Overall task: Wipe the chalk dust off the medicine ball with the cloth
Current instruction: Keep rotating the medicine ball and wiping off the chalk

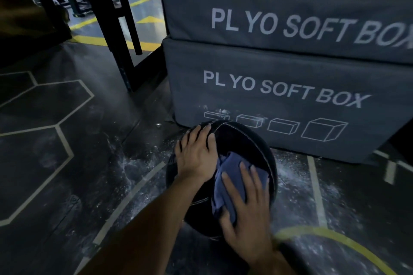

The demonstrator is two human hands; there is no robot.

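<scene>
Black leather, the medicine ball [243, 140] sits on the dark gym floor [67, 163], just in front of the lower plyo box [290, 105] and near its left corner; white chalk dust [134, 167] is scattered on the floor around it. The left hand [196, 154] rests flat on the ball's upper left, fingers straight, steadying it; the right hand [245, 203] presses the blue cloth [228, 176] onto the top with spread fingers, thumb tucked along its edge. Wiping well likely means firm overlapping strokes; the person should turn the ball to reach hidden sides.
</scene>
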